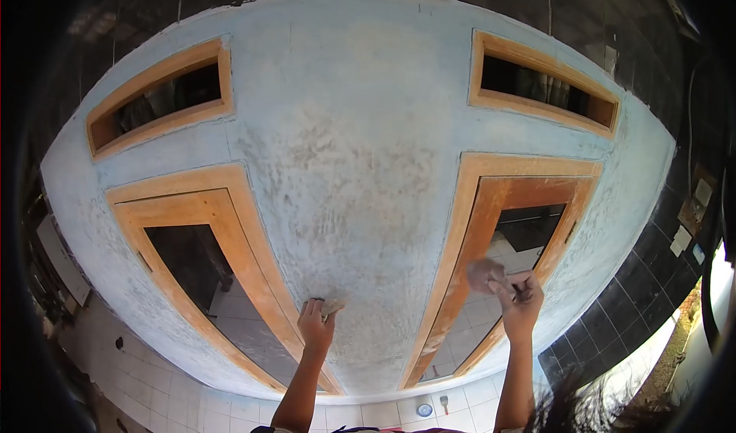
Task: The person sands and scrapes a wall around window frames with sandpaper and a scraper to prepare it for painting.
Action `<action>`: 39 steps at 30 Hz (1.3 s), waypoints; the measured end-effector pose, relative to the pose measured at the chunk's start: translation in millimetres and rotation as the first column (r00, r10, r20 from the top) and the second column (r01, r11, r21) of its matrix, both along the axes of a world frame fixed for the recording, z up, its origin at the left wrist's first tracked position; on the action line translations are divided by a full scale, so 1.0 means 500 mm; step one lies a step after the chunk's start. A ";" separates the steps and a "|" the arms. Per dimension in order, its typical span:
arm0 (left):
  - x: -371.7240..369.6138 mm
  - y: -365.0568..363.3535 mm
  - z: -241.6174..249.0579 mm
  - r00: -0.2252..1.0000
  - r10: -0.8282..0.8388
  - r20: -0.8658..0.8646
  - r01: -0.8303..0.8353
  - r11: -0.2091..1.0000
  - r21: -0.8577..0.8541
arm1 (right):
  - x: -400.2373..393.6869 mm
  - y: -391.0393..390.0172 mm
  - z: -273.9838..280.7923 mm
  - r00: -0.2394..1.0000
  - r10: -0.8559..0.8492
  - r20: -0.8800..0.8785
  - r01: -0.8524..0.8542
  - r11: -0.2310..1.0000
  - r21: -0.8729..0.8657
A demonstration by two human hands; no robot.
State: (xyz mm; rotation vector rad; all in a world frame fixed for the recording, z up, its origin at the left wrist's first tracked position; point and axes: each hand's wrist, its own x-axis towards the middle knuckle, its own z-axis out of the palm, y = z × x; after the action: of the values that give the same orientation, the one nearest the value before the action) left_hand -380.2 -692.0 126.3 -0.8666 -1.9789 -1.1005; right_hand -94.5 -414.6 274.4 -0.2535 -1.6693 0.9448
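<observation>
My left hand (316, 325) is closed around a small flat tan-grey piece (332, 308) at the blue wall (360, 226), just right of the left window's wooden frame (272, 299). My right hand (521, 302) is raised in front of the right window, its fingers pinched on a greyish-brown rounded piece (484, 274). That piece overlaps the window's inner frame and glass in this view. Pale dust or smears mark the frame (469, 226) nearby. The wall between the windows is pale blue with grey, patchy blotches.
Two narrow wooden-framed vents, a left one (161, 95) and a right one (544, 80), sit above the windows. On the white tiled floor below lie a round blue-and-white container (424, 410) and a paintbrush (445, 405). Black tiles (613, 314) border the right side.
</observation>
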 end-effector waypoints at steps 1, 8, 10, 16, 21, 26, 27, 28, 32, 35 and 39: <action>0.000 0.000 0.001 1.000 0.001 0.001 -0.001 1.000 -0.001 | -0.023 -0.023 0.085 0.991 -0.108 -0.080 0.122 0.971 0.207; -0.009 -0.045 0.018 0.998 -0.064 0.007 0.064 0.998 -0.028 | -0.223 -0.087 0.389 0.795 -0.415 -0.442 0.587 0.347 0.731; -0.037 -0.062 0.026 0.996 -0.087 0.009 0.087 0.996 -0.031 | -0.278 -0.110 0.392 0.803 -0.394 -0.446 0.580 0.352 0.734; -0.094 -0.086 0.073 0.999 0.016 -0.044 -0.012 0.996 0.092 | -0.352 -0.121 0.329 0.831 -0.480 -0.281 0.448 0.277 0.850; -0.090 -0.090 0.081 0.999 0.039 -0.023 -0.039 0.999 -0.002 | -0.350 -0.109 0.379 0.806 -0.521 -0.280 0.456 0.246 0.855; -0.098 -0.084 0.060 0.998 0.049 -0.034 -0.048 0.999 0.017 | -0.350 -0.117 0.364 0.893 -0.417 -0.170 0.336 0.365 0.868; -0.095 -0.082 0.058 0.997 0.051 -0.052 -0.050 0.999 0.021 | -0.346 -0.107 0.356 0.906 -0.406 -0.119 0.276 0.355 0.893; -0.091 -0.083 0.058 0.996 0.079 -0.048 -0.077 0.996 0.034 | -0.338 -0.097 0.356 0.917 -0.379 -0.121 0.264 0.351 0.899; -0.074 -0.095 0.085 0.997 0.082 -0.002 -0.082 0.996 -0.028 | -0.301 -0.059 0.378 0.893 -0.450 -0.025 0.125 0.193 0.973; -0.071 -0.096 0.085 0.997 0.063 0.039 -0.061 0.997 -0.044 | -0.313 -0.049 0.388 0.878 -0.473 -0.073 0.141 0.109 0.984; -0.070 -0.087 0.079 0.996 0.078 0.042 -0.078 0.997 -0.020 | -0.337 -0.066 0.454 0.870 -0.441 -0.220 0.329 0.188 0.925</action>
State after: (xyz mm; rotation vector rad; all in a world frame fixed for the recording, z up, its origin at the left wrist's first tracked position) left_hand -415.4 -735.4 165.8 -0.7747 -2.0438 -1.0657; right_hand -262.8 -447.8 501.5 0.1229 -1.8388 -0.5972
